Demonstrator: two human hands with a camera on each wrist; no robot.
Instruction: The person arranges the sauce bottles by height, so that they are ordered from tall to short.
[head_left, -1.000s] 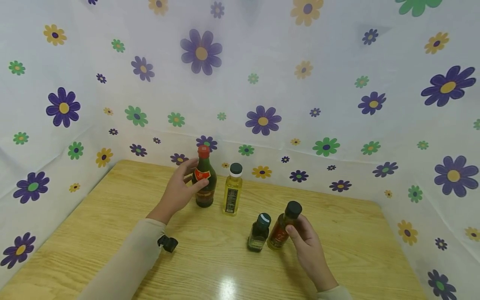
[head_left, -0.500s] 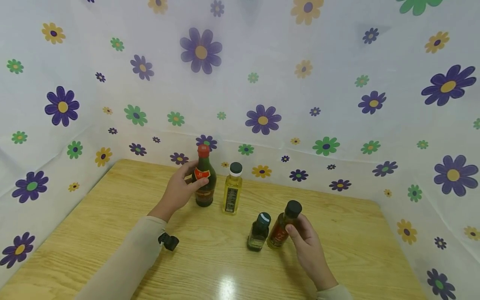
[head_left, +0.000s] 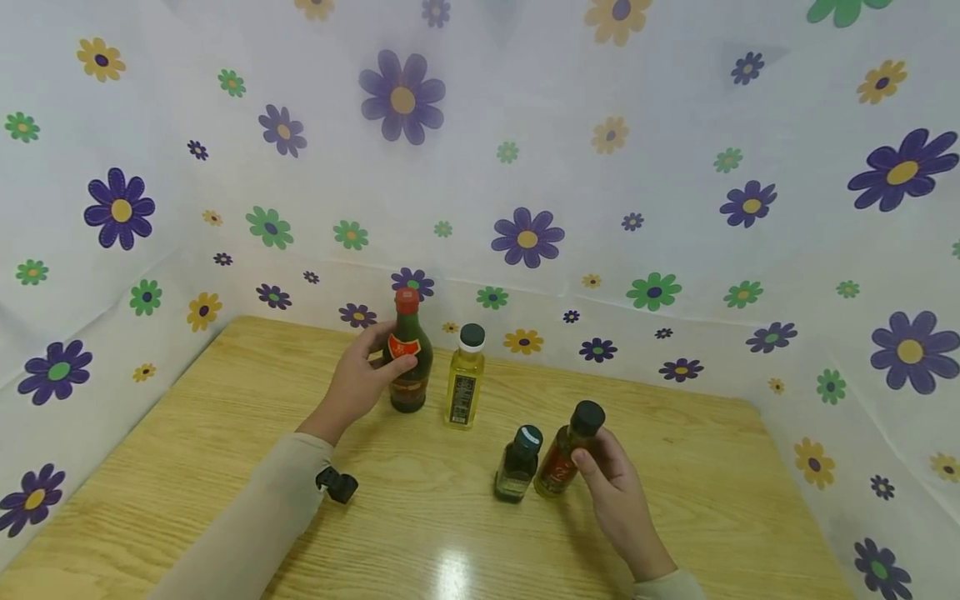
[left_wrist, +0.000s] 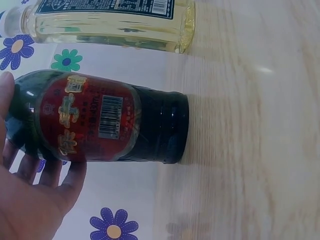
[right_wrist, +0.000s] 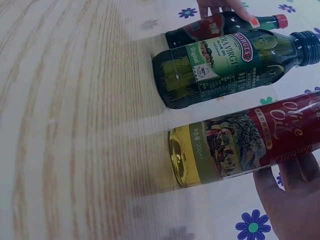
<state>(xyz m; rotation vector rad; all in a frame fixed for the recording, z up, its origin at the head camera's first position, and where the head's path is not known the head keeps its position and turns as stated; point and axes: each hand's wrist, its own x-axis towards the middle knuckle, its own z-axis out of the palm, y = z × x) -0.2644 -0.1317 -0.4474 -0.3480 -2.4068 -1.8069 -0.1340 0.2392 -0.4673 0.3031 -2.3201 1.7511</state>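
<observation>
The left hand [head_left: 356, 379] is gripping a red-capped, dark-green glass bottle [head_left: 410, 395] by its upper body, the thumb pressing the front while the fingers are clasping the far side. The right hand [head_left: 618, 504] is likewise holding a red-labelled olive oil bottle [right_wrist: 235, 145] with a black cap, thumb in front, fingers wrapping behind. Both bottles are standing on a wood-grain table [head_left: 420, 521], the former farther back. A Borges extra virgin olive oil bottle [right_wrist: 217, 62] is standing just beside the red-labelled one, a narrow gap separating them. A clear bottle of yellow oil [head_left: 465, 393] is standing near the red-capped bottle. Behind, a flower-printed sheet [head_left: 465, 179] is hanging.
</observation>
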